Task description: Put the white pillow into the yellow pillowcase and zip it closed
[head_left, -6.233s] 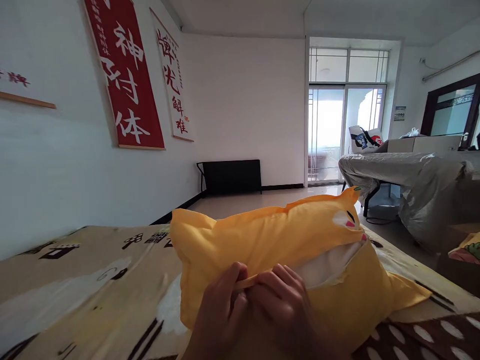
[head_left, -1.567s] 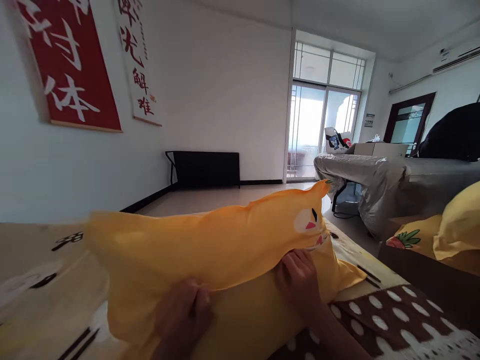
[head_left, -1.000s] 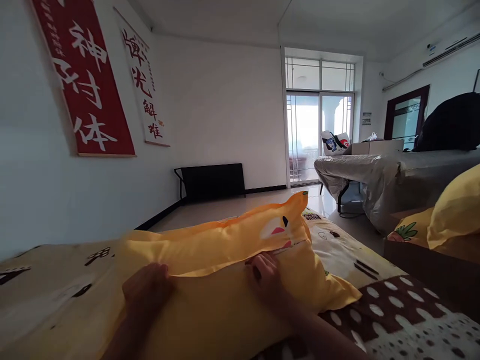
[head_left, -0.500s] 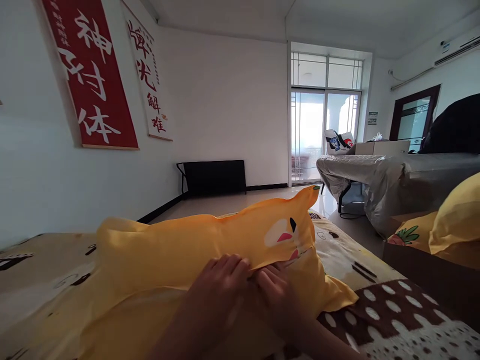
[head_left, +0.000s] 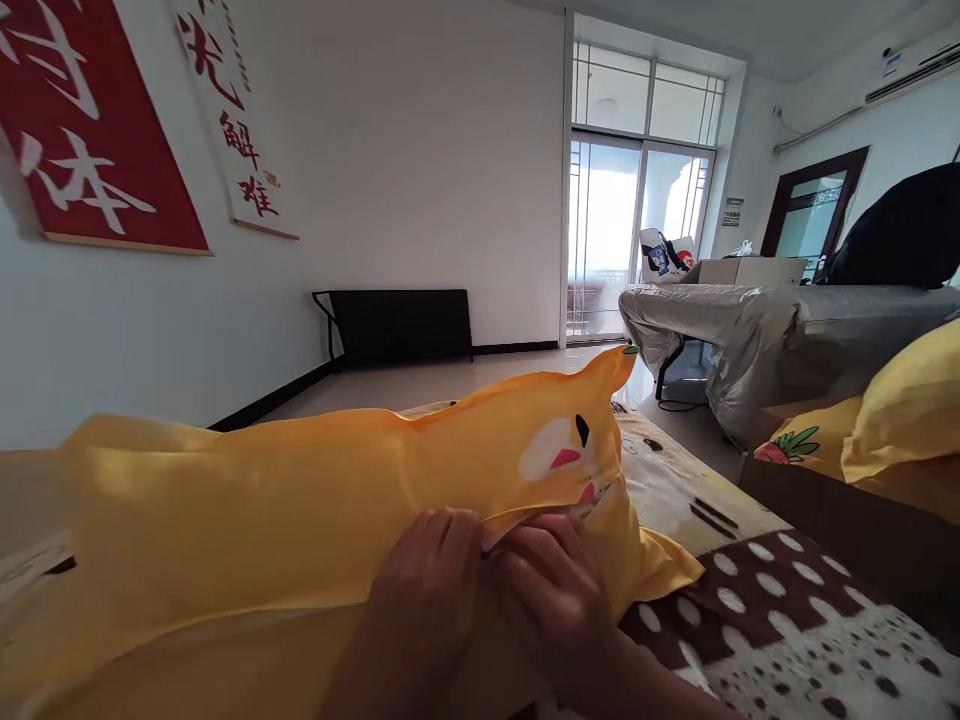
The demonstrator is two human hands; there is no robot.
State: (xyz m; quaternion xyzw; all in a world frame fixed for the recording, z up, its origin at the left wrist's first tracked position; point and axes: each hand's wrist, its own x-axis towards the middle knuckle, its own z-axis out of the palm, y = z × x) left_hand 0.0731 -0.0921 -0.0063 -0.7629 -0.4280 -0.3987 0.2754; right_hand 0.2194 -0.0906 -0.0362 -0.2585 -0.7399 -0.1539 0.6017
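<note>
A yellow pillow in a yellow pillowcase (head_left: 285,500) with a printed cartoon face lies across the bed in front of me. My left hand (head_left: 431,565) is closed on the pillowcase's near side, its fingers curled over the fabric. Close beside it, my right hand (head_left: 559,580) has its fingers bent at a fold or open edge of the same pillowcase, below the printed face. The fingertips of both hands are hidden by cloth and knuckles. A loose corner (head_left: 667,570) of the yellow cloth sticks out to the right.
The patterned bedspread (head_left: 739,600) lies beneath. At the right, another yellow pillow (head_left: 907,410) rests on a brown box or ledge. Beyond stands a plastic-covered table (head_left: 697,305) with a carton (head_left: 757,270). A black folded panel (head_left: 401,325) leans by the wall.
The view has tilted down and turned a little, so the room has shifted up and left. My right hand's fingers have moved slightly over the cloth edge; the left keeps its hold.
</note>
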